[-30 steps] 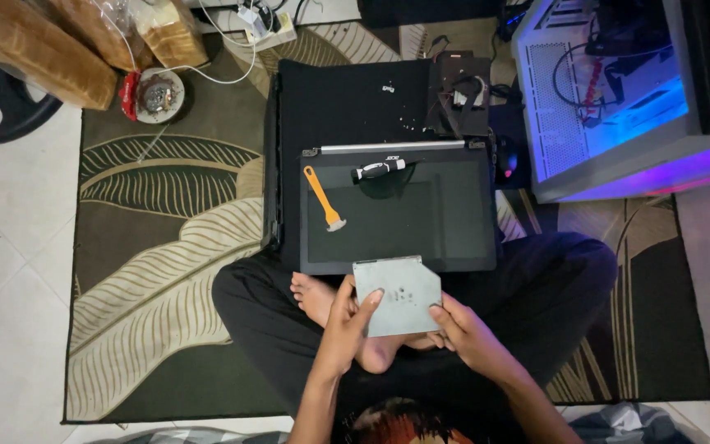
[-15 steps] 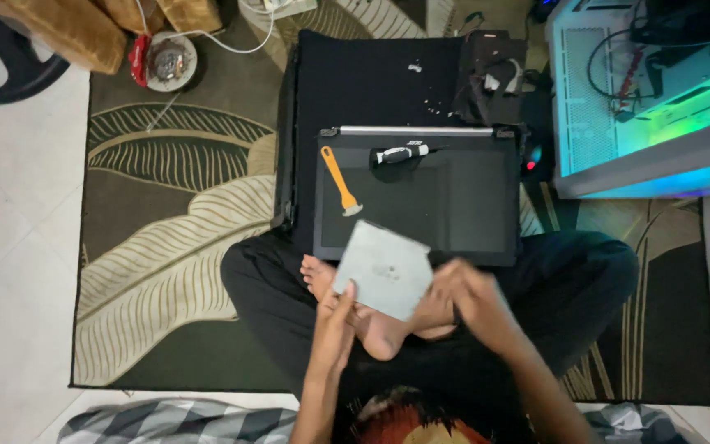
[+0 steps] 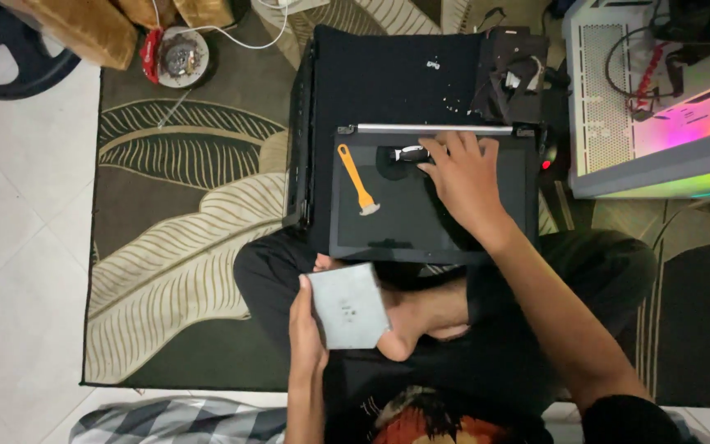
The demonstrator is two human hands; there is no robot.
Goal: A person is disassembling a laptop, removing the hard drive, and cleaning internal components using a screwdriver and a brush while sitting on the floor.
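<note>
Left hand [image 3: 307, 333] pinches the flat grey panel [image 3: 347, 306] by one edge over the lap; it could slip. Right hand [image 3: 463, 177], fingers spread, reaches the small black tool [image 3: 411, 153] on the laptop base [image 3: 433, 238], maybe knocking it.

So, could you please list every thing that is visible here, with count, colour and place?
Laptop base: one, dark, on rug before the crossed legs.
Pry tool: one, orange, on laptop base, left part.
Small tool: one, black and silver, at right fingertips.
Flat square part: one, grey, over the lap.
Black mat: one, beyond the laptop base.
Computer case: one, white, pink-lit, upper right.
Rug: one, dark, leaf pattern.
Left hand: holds the flat square part.
Right hand: reaches to the small tool.
</note>
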